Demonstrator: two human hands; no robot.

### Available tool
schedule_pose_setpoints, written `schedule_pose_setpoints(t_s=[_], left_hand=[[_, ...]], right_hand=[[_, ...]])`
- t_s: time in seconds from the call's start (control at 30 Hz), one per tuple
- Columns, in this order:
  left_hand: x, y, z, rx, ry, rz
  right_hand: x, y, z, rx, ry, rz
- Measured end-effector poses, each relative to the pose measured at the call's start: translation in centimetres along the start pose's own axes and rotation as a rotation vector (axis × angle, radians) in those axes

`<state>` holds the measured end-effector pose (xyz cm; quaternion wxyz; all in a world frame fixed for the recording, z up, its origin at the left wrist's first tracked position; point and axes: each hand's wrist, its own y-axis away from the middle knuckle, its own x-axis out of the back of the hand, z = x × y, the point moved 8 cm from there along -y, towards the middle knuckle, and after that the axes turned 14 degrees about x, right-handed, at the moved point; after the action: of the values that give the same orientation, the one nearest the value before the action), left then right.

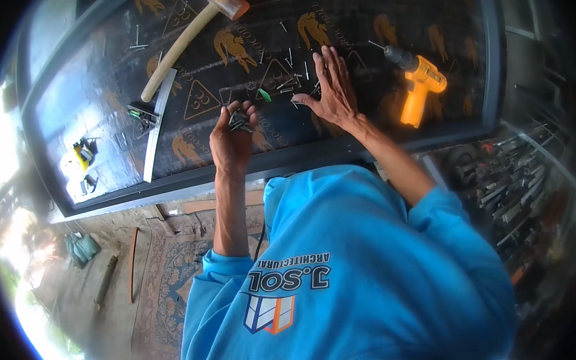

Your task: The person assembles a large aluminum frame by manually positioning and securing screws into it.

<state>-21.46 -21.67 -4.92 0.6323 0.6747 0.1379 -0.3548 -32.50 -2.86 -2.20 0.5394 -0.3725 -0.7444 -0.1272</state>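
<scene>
My left hand (pixel 233 140) is cupped palm up over the board's near side, fingers curled around a small pile of screws (pixel 238 121). Stretched out flat, my right hand (pixel 337 94) rests on the black board (pixel 373 62) with its fingers extended. By its thumb and fingertips lie several loose screws (pixel 287 86), some of them scattered farther up the board. A small green scrap (pixel 265 95) sits between my two hands.
A yellow drill (pixel 421 92) lies to the right. To the left are a wooden-handled mallet (pixel 181 48), a metal ruler (pixel 159 125) and a yellow-black tool (pixel 83 154). A dark raised frame (pixel 391 148) borders the board. Metal pieces (pixel 515 179) are piled at lower right.
</scene>
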Motion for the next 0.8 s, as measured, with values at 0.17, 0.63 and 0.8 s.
schedule_pose_setpoints(t_s=[0.17, 0.63, 0.8], left_hand=[[5.1, 3.2, 4.3, -0.282, -0.433, 0.352], [-4.8, 0.4, 17.7, -0.4, -1.013, 0.267], [-9.5, -2.9, 26.1, -0.599, -1.424, 0.317]], right_hand=[[0.9, 0.5, 3.0, -0.185, -0.289, 0.299], [-0.6, -6.5, 2.4, 0.014, -0.043, 0.203], [-2.3, -8.8, 2.2, 0.162, -0.127, 0.077]])
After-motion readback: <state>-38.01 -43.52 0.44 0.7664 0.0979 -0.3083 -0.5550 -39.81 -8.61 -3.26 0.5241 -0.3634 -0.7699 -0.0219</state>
